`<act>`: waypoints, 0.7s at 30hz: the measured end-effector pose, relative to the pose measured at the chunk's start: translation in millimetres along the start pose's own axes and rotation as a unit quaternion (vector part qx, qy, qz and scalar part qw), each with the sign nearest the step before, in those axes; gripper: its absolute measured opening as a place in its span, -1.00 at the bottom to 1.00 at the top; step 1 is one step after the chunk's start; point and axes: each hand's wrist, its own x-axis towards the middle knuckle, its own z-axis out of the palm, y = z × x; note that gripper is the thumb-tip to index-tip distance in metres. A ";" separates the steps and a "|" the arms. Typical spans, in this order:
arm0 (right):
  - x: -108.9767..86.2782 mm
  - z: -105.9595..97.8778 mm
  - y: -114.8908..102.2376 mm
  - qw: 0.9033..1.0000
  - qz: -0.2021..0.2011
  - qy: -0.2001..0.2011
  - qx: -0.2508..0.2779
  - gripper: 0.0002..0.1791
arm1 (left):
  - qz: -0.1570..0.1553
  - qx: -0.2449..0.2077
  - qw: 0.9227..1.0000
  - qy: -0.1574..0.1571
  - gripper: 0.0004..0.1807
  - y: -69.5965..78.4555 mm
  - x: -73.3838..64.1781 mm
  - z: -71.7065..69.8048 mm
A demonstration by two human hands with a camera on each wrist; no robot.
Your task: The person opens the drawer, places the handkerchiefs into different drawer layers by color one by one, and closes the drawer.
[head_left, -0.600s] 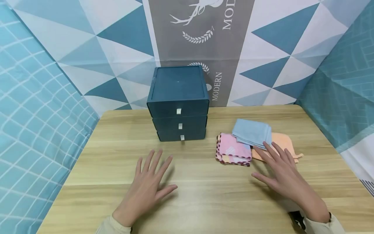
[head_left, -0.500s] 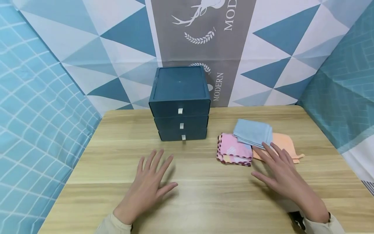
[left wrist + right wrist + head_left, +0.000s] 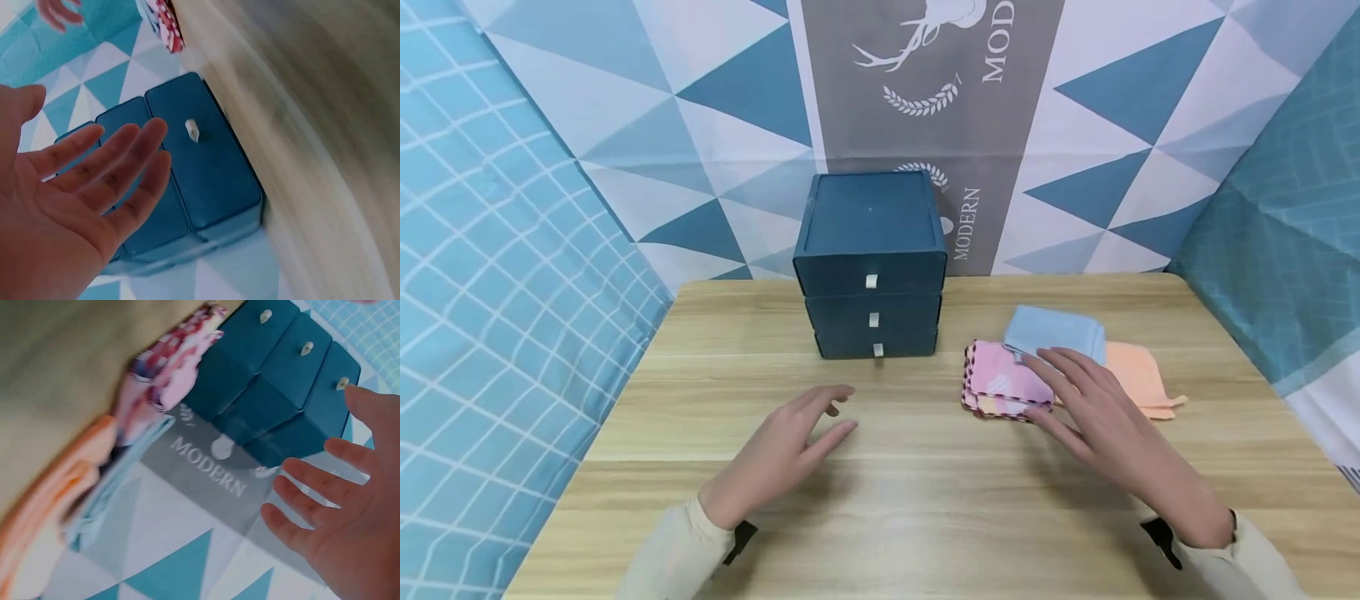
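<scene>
With left hand (image 3: 778,446) and right hand (image 3: 1108,425) relaxed, fingers (image 3: 320,481) loosely apart and holding nothing, best to pinch only the light-blue cloth (image 3: 1054,327), lying on the counter (image 3: 925,508) right of the drawer unit (image 3: 872,218), without dragging the overlapped pink cloths (image 3: 1006,371).

cloths (image 3: 1006,375) right of drawers (image 3: 842,318)

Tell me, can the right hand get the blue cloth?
Probably yes: the right hand is open and close by, nothing lies on the blue cloth, and the drawer box stands off to one side.
</scene>
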 end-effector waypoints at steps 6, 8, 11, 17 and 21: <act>34.2 -6.8 -8.0 0.999 -0.040 0.018 0.014 -0.29 | -0.032 -0.117 0.992 -0.028 -0.57 -2.0 30.2 -6.4; 47.6 -7.5 -10.7 0.999 -0.043 0.020 0.025 -0.25 | -0.039 -0.144 0.989 -0.024 -0.61 -3.5 39.5 -8.8; 67.3 -8.7 -11.8 0.998 -0.033 0.031 0.044 -0.22 | -0.042 -0.180 0.983 -0.014 -0.64 -7.5 54.3 -10.5; 101.2 -4.6 -9.3 0.995 -0.005 0.057 0.086 -0.24 | -0.055 -0.250 0.967 -0.006 -0.58 -19.2 78.6 -7.6; 119.2 3.3 -8.0 0.992 -0.002 0.066 0.105 -0.27 | -0.065 -0.292 0.954 -0.008 -0.53 -23.8 87.7 -6.4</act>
